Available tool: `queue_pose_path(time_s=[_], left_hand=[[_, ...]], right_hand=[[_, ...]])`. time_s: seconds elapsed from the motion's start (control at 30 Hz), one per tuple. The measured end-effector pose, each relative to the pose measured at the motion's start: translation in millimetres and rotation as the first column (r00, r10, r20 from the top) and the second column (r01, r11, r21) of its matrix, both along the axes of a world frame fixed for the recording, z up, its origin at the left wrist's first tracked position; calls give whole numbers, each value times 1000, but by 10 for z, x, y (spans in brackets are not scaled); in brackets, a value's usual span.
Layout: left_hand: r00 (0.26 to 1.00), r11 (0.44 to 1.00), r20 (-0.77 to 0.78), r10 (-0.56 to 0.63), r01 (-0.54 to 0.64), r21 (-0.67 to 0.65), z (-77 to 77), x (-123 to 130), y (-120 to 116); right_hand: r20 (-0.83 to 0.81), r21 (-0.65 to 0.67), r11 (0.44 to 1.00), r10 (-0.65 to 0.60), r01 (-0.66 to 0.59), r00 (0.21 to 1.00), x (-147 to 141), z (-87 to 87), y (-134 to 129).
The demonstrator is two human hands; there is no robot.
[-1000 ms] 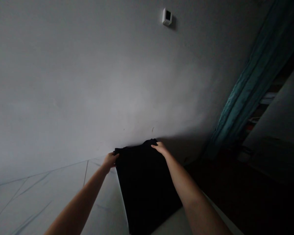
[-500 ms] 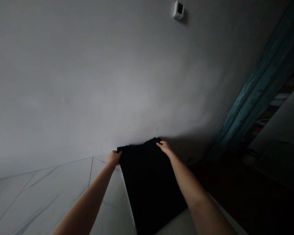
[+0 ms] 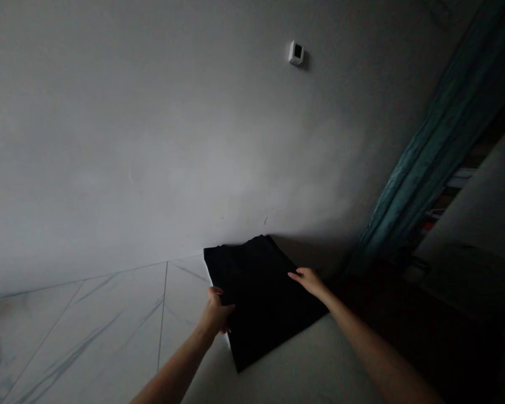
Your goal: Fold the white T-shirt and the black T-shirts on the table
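A flat piece of black cloth (image 3: 265, 314), too dark for me to make out its kind, lies on the pale surface with its far edge against the wall. My left hand (image 3: 214, 314) grips its left edge, thumb over the top and some fingers hidden at the side. On the opposite edge, about midway along, my right hand (image 3: 307, 279) pinches the cloth with its fingers close together. The far edge looks slightly wavy, while the near corner points toward me. A thin white line shows along the left side.
The grey wall (image 3: 172, 140) rises behind the marble-patterned surface (image 3: 109, 325). High on it sits a small white box with a dark face (image 3: 296, 53). A teal curtain (image 3: 408, 163) hangs at right, beside a dark area.
Both hands have moved from the cloth's far corners nearer to me, along its sides. The cloth's near end now lies farther from me, and the view has tilted slightly upward.
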State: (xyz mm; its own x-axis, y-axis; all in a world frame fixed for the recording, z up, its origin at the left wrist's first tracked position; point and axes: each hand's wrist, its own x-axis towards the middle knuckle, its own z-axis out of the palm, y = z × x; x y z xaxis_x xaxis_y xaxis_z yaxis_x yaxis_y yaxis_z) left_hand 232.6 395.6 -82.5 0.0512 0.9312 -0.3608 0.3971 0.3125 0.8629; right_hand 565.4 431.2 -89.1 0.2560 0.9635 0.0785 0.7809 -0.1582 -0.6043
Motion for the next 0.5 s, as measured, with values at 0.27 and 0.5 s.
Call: queue_pose_path(time_s=[0.27,0.5], left_hand=[[998,997,-14,68,-68,-24,24,15,24],[965,964,-95,243,-229,138,121,-154,813]], right_hand=[[-30,-58,998,17,-19,999,27,145,71],[-86,-110,993,-62,53,994,-126,148,778]])
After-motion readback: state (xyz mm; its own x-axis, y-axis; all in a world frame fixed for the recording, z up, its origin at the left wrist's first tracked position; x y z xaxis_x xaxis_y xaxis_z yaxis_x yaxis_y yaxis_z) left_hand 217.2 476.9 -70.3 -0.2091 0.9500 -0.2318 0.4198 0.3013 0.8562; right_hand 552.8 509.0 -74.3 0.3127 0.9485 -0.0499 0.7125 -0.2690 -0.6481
